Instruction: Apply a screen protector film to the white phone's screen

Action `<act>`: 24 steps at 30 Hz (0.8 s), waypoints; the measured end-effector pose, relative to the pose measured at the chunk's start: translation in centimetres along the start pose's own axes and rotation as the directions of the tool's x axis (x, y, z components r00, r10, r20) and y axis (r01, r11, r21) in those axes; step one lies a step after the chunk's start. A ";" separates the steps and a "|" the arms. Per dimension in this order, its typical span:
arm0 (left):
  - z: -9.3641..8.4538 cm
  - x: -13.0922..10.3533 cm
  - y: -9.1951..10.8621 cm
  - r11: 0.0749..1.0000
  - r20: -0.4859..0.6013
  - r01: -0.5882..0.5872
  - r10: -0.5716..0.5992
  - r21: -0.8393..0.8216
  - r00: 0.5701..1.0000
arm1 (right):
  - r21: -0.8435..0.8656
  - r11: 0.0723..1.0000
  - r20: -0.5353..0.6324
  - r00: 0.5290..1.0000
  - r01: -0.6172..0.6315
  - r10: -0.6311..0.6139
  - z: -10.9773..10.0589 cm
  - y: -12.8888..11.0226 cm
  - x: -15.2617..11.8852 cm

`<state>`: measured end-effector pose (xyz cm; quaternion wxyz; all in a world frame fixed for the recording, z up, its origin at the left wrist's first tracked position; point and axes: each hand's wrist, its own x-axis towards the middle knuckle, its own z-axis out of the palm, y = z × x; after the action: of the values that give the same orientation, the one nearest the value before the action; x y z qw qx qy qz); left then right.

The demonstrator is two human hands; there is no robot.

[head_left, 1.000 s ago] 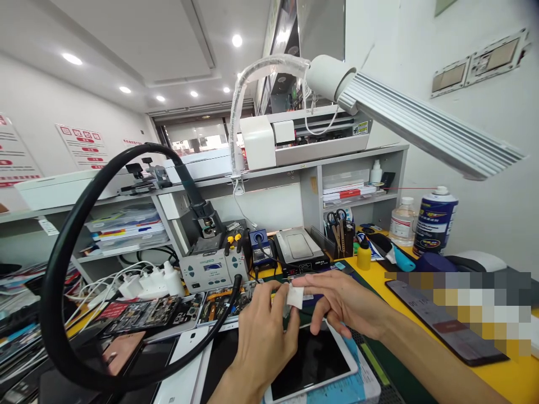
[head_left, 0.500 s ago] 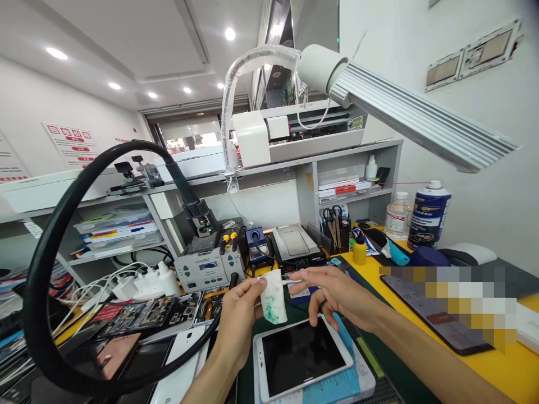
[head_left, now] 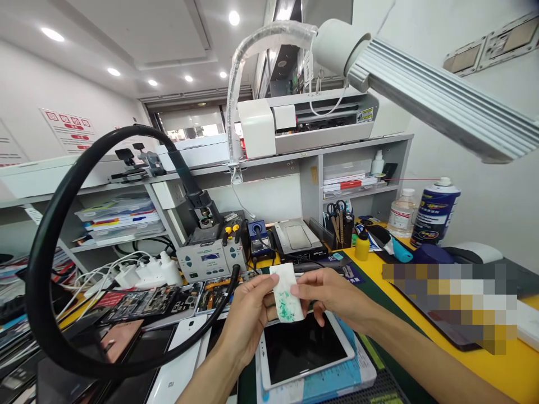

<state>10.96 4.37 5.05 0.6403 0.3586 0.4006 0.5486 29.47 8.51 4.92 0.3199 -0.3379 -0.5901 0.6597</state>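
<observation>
1. Spanning the lower centre of the frame, the left hand (head_left: 248, 317) and right hand (head_left: 334, 292) present a white pad (head_left: 290, 303) with green marks, nearly upright; gripping both side edges probably keeps it flat and its marked face in view.
2. Left grip: closed in a pinch, thumb on the pad's upper left edge, fingers behind it.
3. Right grip: likewise closed, thumb on the pad's right edge; the lower fingers curl beneath, above the tablet. Whether they touch its screen cannot be told.
4. White-framed tablet (head_left: 311, 350), bottom centre, screen up and dark, lying on a blue-and-white box (head_left: 364, 370), which presumably raises it from the green mat (head_left: 410, 336).
5. Slatted lamp (head_left: 442, 101), upper right, its arm arching above the bench, presumably to light the work from overhead.
</observation>
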 end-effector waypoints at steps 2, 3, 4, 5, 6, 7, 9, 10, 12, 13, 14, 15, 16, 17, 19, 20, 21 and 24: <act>0.0 0.0 0.0 1.000 0.004 0.001 -0.001 0.008 1.000 | 0.004 1.000 -0.030 1.000 0.004 -0.004 -0.1 0.1 0.1; 0.0 0.1 -0.1 1.000 0.005 0.002 -0.002 0.014 1.000 | 0.006 1.000 -0.040 0.999 0.005 -0.004 -0.2 0.1 0.2; 0.0 0.2 -0.1 1.000 0.003 0.002 -0.002 0.021 1.000 | 0.008 1.000 -0.048 0.999 0.004 -0.004 -0.2 0.2 0.2; -0.1 0.2 -0.2 1.000 0.001 0.002 -0.002 0.029 1.000 | 0.009 1.000 -0.052 0.999 0.002 -0.002 -0.2 0.1 0.3; -0.1 0.3 -0.2 0.999 -0.002 0.000 0.000 0.037 1.000 | 0.008 1.000 -0.053 0.999 -0.001 0.002 -0.2 0.1 0.3; -0.2 0.4 -0.3 0.999 -0.005 -0.001 0.002 0.046 1.000 | 0.007 1.000 -0.052 0.999 -0.005 0.005 -0.3 0.1 0.3; -0.3 0.5 -0.4 0.998 -0.012 -0.005 0.006 0.064 1.000 | 0.003 1.000 -0.047 0.999 -0.009 0.009 -0.3 0.2 0.3; -0.4 0.5 -0.4 0.997 -0.016 -0.006 0.007 0.073 1.000 | 0.000 1.000 -0.045 0.999 -0.010 0.010 -0.3 0.2 0.3; -0.5 0.6 -0.4 0.996 -0.022 -0.003 0.005 0.089 1.000 | -0.010 1.000 -0.040 0.999 -0.009 0.009 -0.3 0.2 0.2; -0.5 0.6 -0.4 0.995 -0.022 0.001 0.001 0.095 1.000 | -0.016 1.000 -0.036 0.999 -0.007 0.007 -0.4 0.2 0.2; -0.6 0.6 -0.4 0.995 -0.021 0.004 -0.002 0.100 1.000 | -0.021 1.000 -0.033 0.999 -0.006 0.005 -0.4 0.1 0.2; -0.6 0.6 -0.3 0.995 -0.018 0.007 -0.006 0.103 1.000 | -0.026 1.000 -0.030 1.000 -0.003 0.002 -0.5 0.1 0.2; -0.5 0.5 -0.3 0.994 -0.012 0.009 -0.008 0.105 1.000 | -0.029 1.000 -0.028 1.000 0.000 -0.001 -0.5 0.0 0.2; -0.5 0.5 -0.2 0.994 -0.005 0.011 -0.010 0.105 1.000 | -0.032 0.999 -0.028 1.000 0.005 -0.005 -0.5 0.0 0.2; -0.4 0.5 -0.1 0.995 0.014 0.017 -0.018 0.102 1.000 | -0.038 0.999 -0.030 0.999 0.014 -0.015 -0.6 -0.1 0.2; -0.4 0.4 0.0 0.995 0.025 0.025 -0.027 0.097 0.999 | -0.040 0.999 -0.032 0.999 0.020 -0.022 -0.6 -0.1 0.2; -0.4 0.4 0.0 0.995 0.036 0.037 -0.040 0.090 0.999 | -0.042 0.999 -0.034 0.999 0.028 -0.030 -0.7 0.0 0.2; -0.6 0.4 0.2 0.996 0.059 0.079 -0.082 0.050 0.995 | -0.041 0.998 -0.042 0.998 0.052 -0.054 -0.8 0.2 0.3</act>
<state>10.40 4.84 4.89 0.6651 0.3740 0.4078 0.5014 29.95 9.21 4.66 0.3430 -0.3425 -0.6052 0.6316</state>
